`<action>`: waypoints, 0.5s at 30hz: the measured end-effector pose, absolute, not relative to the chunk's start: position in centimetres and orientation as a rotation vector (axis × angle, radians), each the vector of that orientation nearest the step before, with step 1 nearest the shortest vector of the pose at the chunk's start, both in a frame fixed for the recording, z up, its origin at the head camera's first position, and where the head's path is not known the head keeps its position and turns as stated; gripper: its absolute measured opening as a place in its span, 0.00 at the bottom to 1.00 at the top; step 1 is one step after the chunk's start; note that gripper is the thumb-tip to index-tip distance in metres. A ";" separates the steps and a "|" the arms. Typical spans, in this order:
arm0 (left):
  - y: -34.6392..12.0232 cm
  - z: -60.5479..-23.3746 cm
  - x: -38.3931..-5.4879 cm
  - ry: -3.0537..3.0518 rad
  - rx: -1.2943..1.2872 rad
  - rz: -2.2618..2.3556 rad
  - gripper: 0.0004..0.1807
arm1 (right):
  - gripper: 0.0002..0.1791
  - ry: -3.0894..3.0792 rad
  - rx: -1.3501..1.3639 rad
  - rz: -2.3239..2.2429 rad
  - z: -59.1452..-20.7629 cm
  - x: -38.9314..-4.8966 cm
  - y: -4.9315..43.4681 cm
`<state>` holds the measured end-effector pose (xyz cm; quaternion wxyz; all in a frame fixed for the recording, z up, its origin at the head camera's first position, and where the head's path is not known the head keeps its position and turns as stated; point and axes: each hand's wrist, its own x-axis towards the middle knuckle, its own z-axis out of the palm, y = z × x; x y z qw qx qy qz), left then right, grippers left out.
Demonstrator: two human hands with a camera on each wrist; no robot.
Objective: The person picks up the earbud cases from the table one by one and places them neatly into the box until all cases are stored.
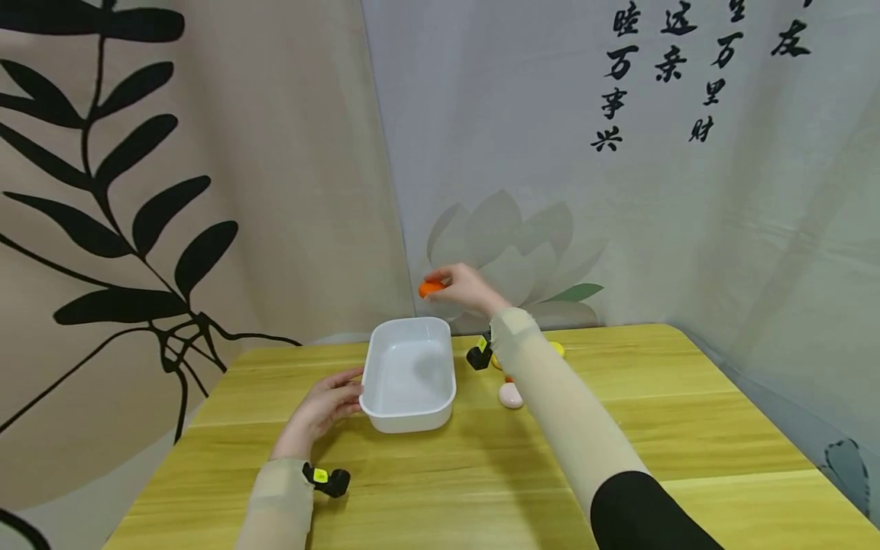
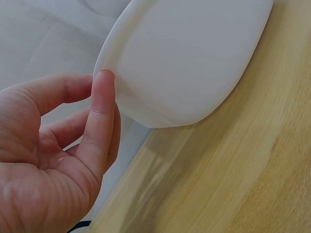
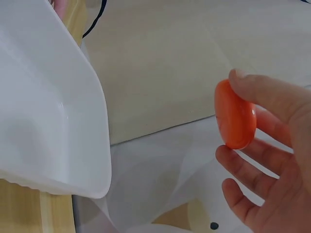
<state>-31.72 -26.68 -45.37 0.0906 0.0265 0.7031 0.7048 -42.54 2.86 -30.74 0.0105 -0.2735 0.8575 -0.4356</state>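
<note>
A white rectangular box (image 1: pixel 408 422) stands on the table. My left hand (image 1: pixel 331 402) is at its left side, fingertips against the wall near the rim. In the left wrist view the fingers of my left hand (image 2: pixel 63 141) are fairly straight, with one fingertip overlapping the box's edge (image 2: pixel 109 53). Above and right of the box's far end, my right hand (image 1: pixel 466 289) pinches a smooth orange oval piece (image 1: pixel 431 289). The right wrist view shows this orange oval piece (image 3: pixel 235 116) between thumb and fingers, off to the side of the box (image 3: pixel 99 145).
A pale pink rounded piece (image 1: pixel 510 396) lies on the wooden table (image 1: pixel 412 489) right of the box. Yellow pieces (image 1: pixel 557 348) and a bit of orange show around my right forearm, which partly hides them. A printed curtain (image 1: pixel 309 191) hangs right behind the table's far edge.
</note>
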 end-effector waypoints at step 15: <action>-26.7 -45.2 -31.4 2.101 0.073 2.090 0.29 | 0.25 2.724 -0.883 -1.313 -31.6 -43.3 0.6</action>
